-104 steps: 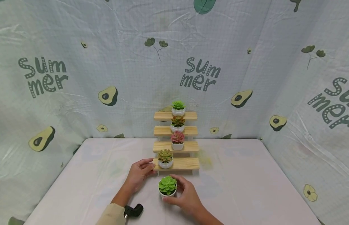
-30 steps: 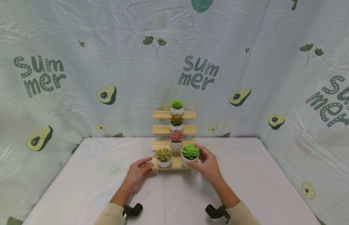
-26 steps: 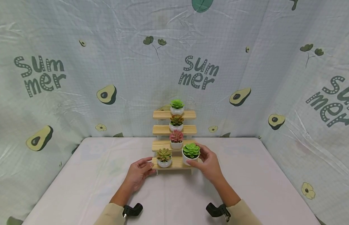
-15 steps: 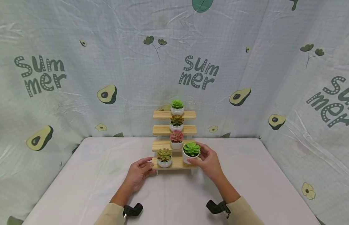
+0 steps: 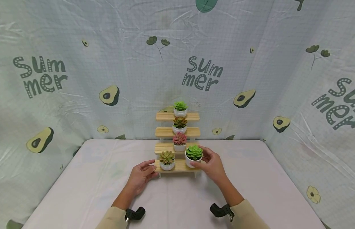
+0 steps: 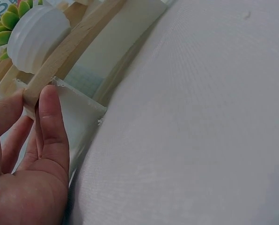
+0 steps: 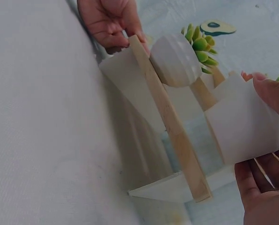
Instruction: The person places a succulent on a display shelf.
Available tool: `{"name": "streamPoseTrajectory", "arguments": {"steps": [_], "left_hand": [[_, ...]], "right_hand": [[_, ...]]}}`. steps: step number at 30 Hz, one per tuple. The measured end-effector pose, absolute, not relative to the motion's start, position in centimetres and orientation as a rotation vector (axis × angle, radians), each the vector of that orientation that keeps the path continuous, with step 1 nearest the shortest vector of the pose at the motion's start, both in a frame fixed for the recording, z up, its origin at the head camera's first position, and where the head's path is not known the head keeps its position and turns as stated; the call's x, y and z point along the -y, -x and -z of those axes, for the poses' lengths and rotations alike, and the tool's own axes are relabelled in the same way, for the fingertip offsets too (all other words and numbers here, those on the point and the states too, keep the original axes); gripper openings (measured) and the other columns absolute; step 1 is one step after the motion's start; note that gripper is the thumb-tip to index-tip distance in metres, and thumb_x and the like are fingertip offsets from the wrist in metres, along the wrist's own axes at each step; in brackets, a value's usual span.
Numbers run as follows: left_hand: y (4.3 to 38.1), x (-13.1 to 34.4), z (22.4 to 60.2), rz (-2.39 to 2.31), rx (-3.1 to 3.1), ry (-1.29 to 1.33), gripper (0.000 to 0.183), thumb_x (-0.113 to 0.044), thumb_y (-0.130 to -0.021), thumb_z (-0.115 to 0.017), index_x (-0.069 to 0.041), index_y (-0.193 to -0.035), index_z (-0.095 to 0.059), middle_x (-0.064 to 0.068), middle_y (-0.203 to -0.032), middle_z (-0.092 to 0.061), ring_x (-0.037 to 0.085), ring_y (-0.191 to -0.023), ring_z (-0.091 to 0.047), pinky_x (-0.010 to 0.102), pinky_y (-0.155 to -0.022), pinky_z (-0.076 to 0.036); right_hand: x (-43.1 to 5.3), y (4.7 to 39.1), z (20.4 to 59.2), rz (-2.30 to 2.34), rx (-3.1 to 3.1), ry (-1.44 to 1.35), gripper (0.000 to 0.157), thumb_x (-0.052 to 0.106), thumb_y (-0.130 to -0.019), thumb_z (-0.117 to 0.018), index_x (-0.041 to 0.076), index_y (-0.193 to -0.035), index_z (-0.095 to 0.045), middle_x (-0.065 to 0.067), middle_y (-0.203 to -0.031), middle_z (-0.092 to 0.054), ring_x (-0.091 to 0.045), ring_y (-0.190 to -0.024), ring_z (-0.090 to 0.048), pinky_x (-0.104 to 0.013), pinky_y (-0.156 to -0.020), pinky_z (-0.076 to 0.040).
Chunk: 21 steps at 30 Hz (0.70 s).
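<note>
My left hand (image 5: 140, 178) pinches the left end of the lowest board of a four-step wooden plant stand (image 5: 181, 170); the left wrist view shows thumb and fingertips on the board end (image 6: 39, 84). With my right hand (image 5: 213, 165) I grip a bright green potted succulent (image 5: 194, 153) by its white pot, thumb in front and fingers behind. It is over the right part of the lowest board. In the right wrist view a gap shows between this pot (image 7: 249, 124) and the board (image 7: 172, 124). A yellowish-green succulent (image 5: 167, 160) stands on that board's left part.
On the higher boards stand a pink succulent (image 5: 180, 141), a brownish-green one (image 5: 180, 124) and, at the top, a green one (image 5: 180, 108). The stand is on a white-covered table (image 5: 246, 190), with a printed curtain (image 5: 131, 73) behind and at both sides.
My right hand has carried the green potted succulent from in front of the stand, up and rightward, over the lowest board. During the last second it shifts only slightly. My left hand keeps its place.
</note>
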State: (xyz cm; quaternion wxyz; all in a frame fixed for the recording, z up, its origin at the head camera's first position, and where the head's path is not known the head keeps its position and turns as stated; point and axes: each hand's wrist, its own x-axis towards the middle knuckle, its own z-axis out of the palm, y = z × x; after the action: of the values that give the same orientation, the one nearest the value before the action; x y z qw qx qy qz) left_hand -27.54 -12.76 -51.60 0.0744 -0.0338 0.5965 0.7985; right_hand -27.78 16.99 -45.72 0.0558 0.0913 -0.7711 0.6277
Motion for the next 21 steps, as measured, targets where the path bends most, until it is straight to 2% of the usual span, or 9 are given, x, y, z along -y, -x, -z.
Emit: {"name": "streamPoseTrajectory", "arguments": {"steps": [4, 11, 21], "left_hand": [[27.57, 12.83, 51.60, -2.389, -1.788, 0.093, 0.044, -0.004, -0.089, -0.062, 0.001, -0.131, -0.050, 0.012, -0.108, -0.065, 0.018, -0.090, -0.066, 0.032, -0.078, -0.058], [27.49, 12.84, 51.43, -2.385, -1.779, 0.085, 0.044, -0.004, -0.089, -0.062, 0.002, -0.131, -0.050, 0.012, -0.108, -0.065, 0.018, -0.090, -0.066, 0.033, -0.079, -0.057], [27.63, 12.90, 51.61, -2.380, -1.778, 0.078, 0.044, -0.004, -0.089, -0.062, 0.002, -0.130, -0.050, 0.013, -0.109, -0.065, 0.019, -0.091, -0.065, 0.032, -0.078, -0.058]], "right_hand": [[-16.87, 27.74, 45.96, -1.898, 2.352, -0.266, 0.074, 0.029, -0.062, -0.088, 0.017, -0.128, -0.055, -0.005, -0.120, -0.060, -0.017, -0.110, -0.058, -0.036, -0.096, -0.050], [-16.78, 27.70, 46.19, -1.833, 2.387, -0.271, 0.074, 0.032, -0.062, -0.088, 0.018, -0.127, -0.056, -0.002, -0.119, -0.058, -0.017, -0.111, -0.057, -0.030, -0.095, -0.050], [-16.64, 27.48, 46.55, -1.825, 2.397, -0.259, 0.070, 0.028, -0.063, -0.088, 0.018, -0.125, -0.058, -0.004, -0.113, -0.055, -0.018, -0.111, -0.057, -0.040, -0.097, -0.049]]}}
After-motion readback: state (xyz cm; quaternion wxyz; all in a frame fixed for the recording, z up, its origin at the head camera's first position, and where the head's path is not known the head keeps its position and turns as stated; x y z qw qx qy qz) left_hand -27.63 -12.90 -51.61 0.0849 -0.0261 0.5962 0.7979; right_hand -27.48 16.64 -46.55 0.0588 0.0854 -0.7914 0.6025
